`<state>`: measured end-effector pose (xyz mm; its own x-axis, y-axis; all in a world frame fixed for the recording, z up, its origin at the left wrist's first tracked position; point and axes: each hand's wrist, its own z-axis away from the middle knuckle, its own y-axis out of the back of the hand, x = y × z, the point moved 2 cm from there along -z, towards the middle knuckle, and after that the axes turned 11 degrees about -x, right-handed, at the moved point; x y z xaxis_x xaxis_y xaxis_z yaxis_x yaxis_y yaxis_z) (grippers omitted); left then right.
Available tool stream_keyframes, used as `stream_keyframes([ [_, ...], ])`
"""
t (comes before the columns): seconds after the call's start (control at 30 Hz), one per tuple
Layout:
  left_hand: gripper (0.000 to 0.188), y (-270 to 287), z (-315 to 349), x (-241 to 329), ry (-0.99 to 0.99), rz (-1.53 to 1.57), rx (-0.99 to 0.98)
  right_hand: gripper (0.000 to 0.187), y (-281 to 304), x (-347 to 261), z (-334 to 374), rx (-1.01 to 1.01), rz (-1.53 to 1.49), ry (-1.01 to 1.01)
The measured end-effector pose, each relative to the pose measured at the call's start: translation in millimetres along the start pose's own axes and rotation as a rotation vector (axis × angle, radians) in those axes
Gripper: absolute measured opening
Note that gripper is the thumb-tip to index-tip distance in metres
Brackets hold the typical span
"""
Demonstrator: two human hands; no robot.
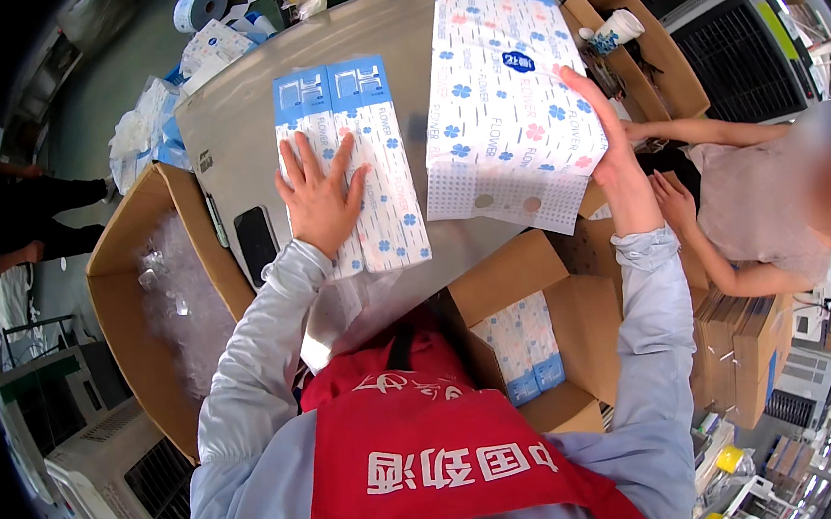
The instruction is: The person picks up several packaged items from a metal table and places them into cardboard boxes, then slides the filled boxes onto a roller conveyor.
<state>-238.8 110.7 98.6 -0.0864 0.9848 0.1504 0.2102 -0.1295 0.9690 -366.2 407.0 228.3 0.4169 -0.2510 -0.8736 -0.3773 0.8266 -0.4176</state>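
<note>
Two tissue packs [351, 161], lengthwise away, left hand [317, 197] flat

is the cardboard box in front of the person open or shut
Open: the cardboard box has its flaps folded outward, and blue-and-white flowered packs show inside.

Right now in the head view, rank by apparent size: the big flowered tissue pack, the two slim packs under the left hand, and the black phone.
1. Big flowered tissue pack, steadied by the right hand.
2. Two slim packs under the left hand, alike in size, so unranked against each other.
3. Black phone, clearly smallest.
</note>
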Motion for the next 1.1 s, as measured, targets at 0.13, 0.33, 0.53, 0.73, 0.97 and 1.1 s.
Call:
stream_keyframes([
  [0.13,0.050,-2,1,-2,-0.005,0.001,0.003,0.054,-17,-10,20,0.017,0.020,0.074],
  [0.33,0.050,-5,0,-2,-0.020,0.017,0.023,0.054,-16,-19,29,-0.003,0.000,0.085],
  [0.53,0.049,0,3,-3,-0.031,0.051,0.003,0.081,8,19,21,0.197,0.915,0.166],
  [0.73,0.053,18,24,-1,0.046,0.114,-0.130,0.081,-68,159,46,0.064,1.594,0.027],
  [0.97,0.074,10,11,-93,0.338,1.510,-0.705,0.077,-27,141,-33,-0.199,0.559,-0.529],
  [1.1,0.075,9,0,-105,0.404,1.538,-1.011,0.069,-14,155,-65,-0.267,0.545,-0.523],
])
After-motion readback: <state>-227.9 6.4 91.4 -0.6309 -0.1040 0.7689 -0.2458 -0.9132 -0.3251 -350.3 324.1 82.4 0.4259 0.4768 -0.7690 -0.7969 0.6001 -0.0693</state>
